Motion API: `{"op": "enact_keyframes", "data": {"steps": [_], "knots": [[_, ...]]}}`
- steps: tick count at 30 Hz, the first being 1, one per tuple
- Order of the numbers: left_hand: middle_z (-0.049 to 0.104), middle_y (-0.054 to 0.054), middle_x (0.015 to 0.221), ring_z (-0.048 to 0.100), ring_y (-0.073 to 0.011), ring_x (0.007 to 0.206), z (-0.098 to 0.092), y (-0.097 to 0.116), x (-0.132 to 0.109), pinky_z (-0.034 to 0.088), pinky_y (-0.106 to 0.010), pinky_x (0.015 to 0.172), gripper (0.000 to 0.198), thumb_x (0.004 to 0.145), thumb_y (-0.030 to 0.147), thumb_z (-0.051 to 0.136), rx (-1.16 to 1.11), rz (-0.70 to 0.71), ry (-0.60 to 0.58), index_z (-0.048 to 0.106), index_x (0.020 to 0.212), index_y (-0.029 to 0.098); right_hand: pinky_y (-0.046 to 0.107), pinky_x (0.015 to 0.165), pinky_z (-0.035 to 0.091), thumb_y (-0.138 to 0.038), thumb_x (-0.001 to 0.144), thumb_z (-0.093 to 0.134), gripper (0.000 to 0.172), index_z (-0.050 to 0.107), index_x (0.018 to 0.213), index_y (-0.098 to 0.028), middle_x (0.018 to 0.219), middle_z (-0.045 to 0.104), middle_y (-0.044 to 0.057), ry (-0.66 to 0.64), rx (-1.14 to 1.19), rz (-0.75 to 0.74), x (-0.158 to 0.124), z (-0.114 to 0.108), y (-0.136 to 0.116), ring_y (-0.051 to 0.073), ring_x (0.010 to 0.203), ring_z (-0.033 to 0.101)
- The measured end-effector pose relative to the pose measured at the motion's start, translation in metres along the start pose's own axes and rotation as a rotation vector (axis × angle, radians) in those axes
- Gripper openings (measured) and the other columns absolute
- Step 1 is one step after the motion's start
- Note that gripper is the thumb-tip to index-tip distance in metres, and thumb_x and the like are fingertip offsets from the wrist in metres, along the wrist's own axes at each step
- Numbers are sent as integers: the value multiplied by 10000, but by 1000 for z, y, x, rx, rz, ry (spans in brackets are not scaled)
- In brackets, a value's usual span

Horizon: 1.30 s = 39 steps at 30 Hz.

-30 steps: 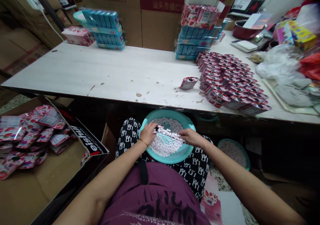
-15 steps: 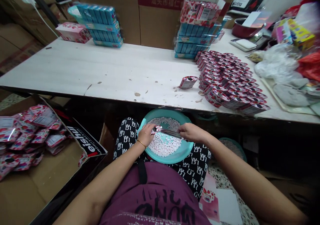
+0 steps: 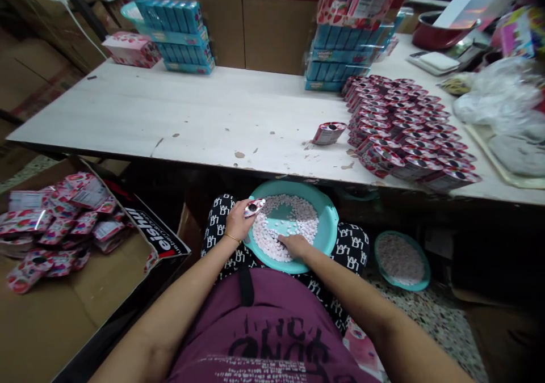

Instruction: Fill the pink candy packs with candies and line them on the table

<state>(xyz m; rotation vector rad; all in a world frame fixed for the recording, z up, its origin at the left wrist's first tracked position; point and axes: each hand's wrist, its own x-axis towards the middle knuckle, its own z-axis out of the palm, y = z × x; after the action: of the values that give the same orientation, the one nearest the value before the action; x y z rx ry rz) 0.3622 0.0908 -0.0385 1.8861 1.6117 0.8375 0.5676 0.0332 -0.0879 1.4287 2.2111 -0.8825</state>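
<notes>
A teal basin (image 3: 327, 230) rests on my lap, holding many small white and pink candies (image 3: 298, 218). My left hand (image 3: 238, 221) is closed on a small red-and-silver pouch (image 3: 254, 207) at the basin's left rim, its mouth facing the candies. My right hand (image 3: 294, 245) lies on the candies at the basin's near side, fingers curled down into them. What those fingers hold I cannot make out.
The white table (image 3: 191, 116) ahead carries rows of filled red pouches (image 3: 404, 127) at right, one lone pouch (image 3: 327, 133), and stacked blue boxes (image 3: 179, 34). A cardboard box (image 3: 63, 292) of pouches stands at my left. Another teal basin (image 3: 400, 258) sits on the floor, right.
My right hand came off the long scoop-like piece and drew back to the basin's near side. My left hand lifted the pouch slightly toward the rim. The view tilted.
</notes>
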Motion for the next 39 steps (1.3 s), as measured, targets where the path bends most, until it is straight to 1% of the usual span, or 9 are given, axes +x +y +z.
{"op": "enact_keyframes", "data": {"steps": [6, 12, 15, 18, 26, 30, 34, 37, 39], "knots": [[596, -40, 978, 562, -175, 879, -3, 0, 1, 448, -283, 790, 362, 683, 250, 623, -59, -48, -1, 555, 1034, 195, 220, 672, 374, -194, 804, 391, 321, 539, 1088, -206, 928, 635, 59, 68, 131, 11, -22, -16, 30, 161, 826, 565], [575, -50, 1020, 525, -191, 964, 3, 4, -2, 416, -301, 868, 375, 695, 158, 571, 48, 90, -70, 547, 1068, 192, 207, 625, 361, -219, 804, 391, 256, 564, 988, -183, 752, 607, 13, 202, 328, -49, -61, -76, 35, 116, 676, 522], [569, -57, 1048, 505, -200, 988, 13, 10, -3, 403, -321, 891, 403, 688, 122, 556, 87, 151, -127, 538, 1086, 185, 207, 598, 353, -246, 795, 395, 233, 591, 899, -172, 690, 593, 1, 240, 413, -78, -74, -105, 30, 107, 620, 508], [565, -63, 1056, 500, -202, 984, 23, 17, -3, 405, -331, 887, 411, 682, 106, 553, 105, 171, -163, 539, 1087, 177, 201, 579, 335, -220, 765, 405, 224, 620, 792, -166, 645, 598, 3, 228, 346, -74, -79, -127, 19, 105, 607, 506], [566, -66, 1038, 490, -207, 1005, 33, 19, -8, 404, -342, 893, 429, 676, 74, 538, 154, 169, -225, 537, 1092, 183, 207, 531, 304, -149, 678, 411, 238, 647, 647, -160, 530, 607, 24, 124, 191, 25, -75, -159, -15, 107, 544, 511], [561, -67, 1039, 495, -205, 986, 24, 18, -7, 407, -336, 882, 417, 691, 92, 532, 159, 156, -211, 535, 1099, 182, 196, 515, 326, -183, 703, 411, 241, 650, 697, -150, 536, 597, 11, 102, 316, 0, -82, -155, 0, 98, 516, 517], [551, -58, 1063, 487, -208, 1001, 8, 13, -6, 394, -343, 890, 434, 689, 94, 534, 161, 160, -169, 523, 1110, 200, 205, 546, 390, -250, 771, 392, 297, 654, 854, -137, 599, 612, 11, 147, 489, -21, -86, -125, 30, 109, 533, 546], [557, -51, 1032, 500, -191, 966, -1, 11, -6, 405, -323, 868, 400, 701, 118, 536, 117, 159, -134, 519, 1094, 193, 249, 691, 436, -297, 808, 410, 321, 639, 978, -153, 833, 666, 61, 247, 430, 27, -74, -94, 40, 153, 745, 600], [560, -49, 1023, 498, -188, 963, -4, 14, -7, 407, -313, 855, 391, 701, 115, 533, 140, 192, -166, 523, 1083, 196, 295, 823, 417, -311, 801, 462, 332, 609, 1064, -172, 1046, 626, 86, 346, 337, 52, -62, -77, 40, 191, 944, 568]]}}
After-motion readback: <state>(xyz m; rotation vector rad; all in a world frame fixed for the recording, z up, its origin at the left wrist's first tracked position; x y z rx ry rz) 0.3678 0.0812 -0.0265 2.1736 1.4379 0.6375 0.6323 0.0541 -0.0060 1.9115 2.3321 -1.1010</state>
